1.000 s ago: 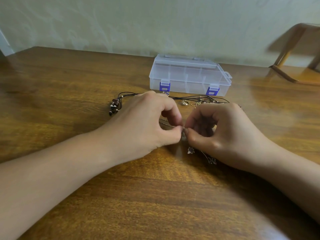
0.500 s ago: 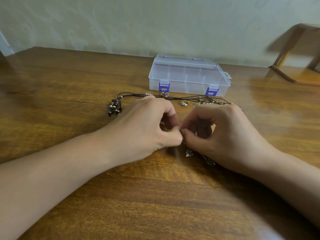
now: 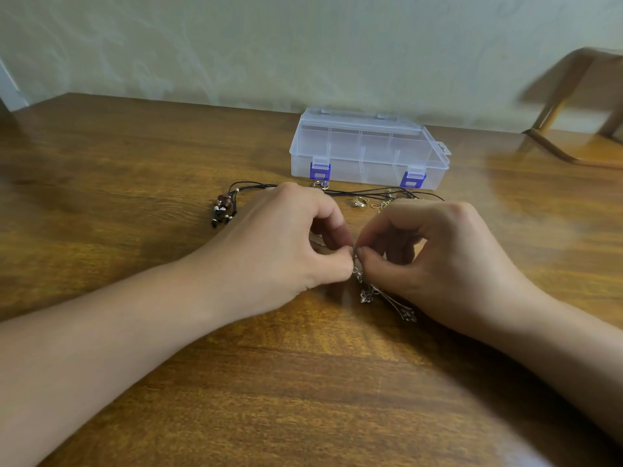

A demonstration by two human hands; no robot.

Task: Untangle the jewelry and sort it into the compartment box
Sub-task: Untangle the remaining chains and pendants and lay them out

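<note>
The clear plastic compartment box with blue latches [image 3: 369,151] has its lid down, so its compartments show only as hazy outlines. In front of it, the black cord necklace [image 3: 364,192] vanishes behind both hands. The thin silver chain [image 3: 356,269] is mostly covered by the pinching fingers [image 3: 340,261] of the left hand; its link detail is too small to tell. Right of the box, a wooden stand [image 3: 573,106] is blurred and cut off by the edge.

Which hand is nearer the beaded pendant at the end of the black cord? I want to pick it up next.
Left. The left hand lies just right of the beaded pendant, apart from it. The right hand is farther right, beyond the left, pinching the silver chain.
</note>
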